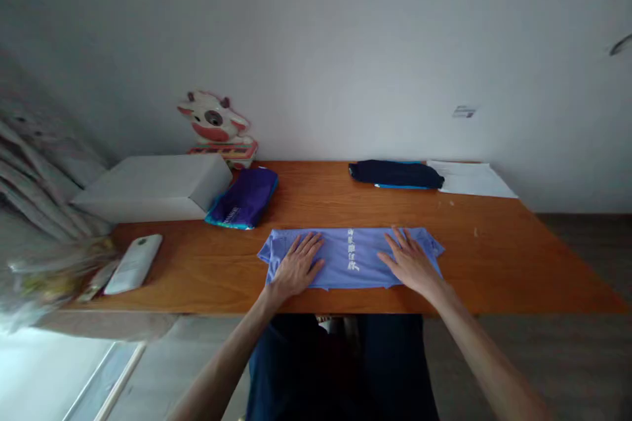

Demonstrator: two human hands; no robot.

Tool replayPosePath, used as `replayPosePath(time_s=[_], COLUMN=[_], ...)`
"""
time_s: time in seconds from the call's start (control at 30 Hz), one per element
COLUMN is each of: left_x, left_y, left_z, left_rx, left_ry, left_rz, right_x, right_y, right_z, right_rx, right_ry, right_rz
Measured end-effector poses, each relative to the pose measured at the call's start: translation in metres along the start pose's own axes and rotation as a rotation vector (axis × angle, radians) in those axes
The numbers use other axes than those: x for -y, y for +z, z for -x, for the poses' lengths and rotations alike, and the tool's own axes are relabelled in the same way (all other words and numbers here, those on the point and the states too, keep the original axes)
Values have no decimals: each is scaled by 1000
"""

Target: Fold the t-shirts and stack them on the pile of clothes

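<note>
A lavender-blue T-shirt (pixel 363 256) lies folded into a wide, flat strip near the front edge of the wooden table. White characters run down its middle. My left hand (pixel 295 266) rests flat on the left part of the cloth, fingers stretched out and holding nothing. On the right part lies my right hand (pixel 411 260), palm down, with its fingers spread. Short folded sleeve ends stick out at both sides of the shirt.
Behind to the left are a folded purple garment (pixel 247 197), a white box (pixel 153 184) and a cow-shaped toy (pixel 214 122). A white phone-like object (pixel 134 264) lies at left. Dark folded clothing (pixel 395 174) and a white sheet-like item (pixel 471 179) lie along the wall.
</note>
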State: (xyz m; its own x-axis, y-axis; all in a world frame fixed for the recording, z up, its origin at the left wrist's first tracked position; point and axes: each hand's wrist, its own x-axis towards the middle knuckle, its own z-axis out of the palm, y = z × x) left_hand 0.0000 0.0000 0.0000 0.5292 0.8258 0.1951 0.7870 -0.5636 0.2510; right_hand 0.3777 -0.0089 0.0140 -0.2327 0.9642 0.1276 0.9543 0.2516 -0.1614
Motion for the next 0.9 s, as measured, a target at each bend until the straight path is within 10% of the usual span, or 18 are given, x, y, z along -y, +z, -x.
replayPosePath(time_s=[0.17, 0.4, 0.9], left_x=[0, -27, -44], left_y=[-4, 6, 29], left_z=[-3, -56, -75], left_rx=[10, -174, -286], left_ry=[22, -340, -279], left_rz=[49, 130, 130], right_x=[16, 8, 24], right_y=[12, 46, 33], right_z=[-47, -56, -66], right_rx=[-11, -122, -289], right_ry=[-125, -115, -117], right_rz=[-75, -11, -204])
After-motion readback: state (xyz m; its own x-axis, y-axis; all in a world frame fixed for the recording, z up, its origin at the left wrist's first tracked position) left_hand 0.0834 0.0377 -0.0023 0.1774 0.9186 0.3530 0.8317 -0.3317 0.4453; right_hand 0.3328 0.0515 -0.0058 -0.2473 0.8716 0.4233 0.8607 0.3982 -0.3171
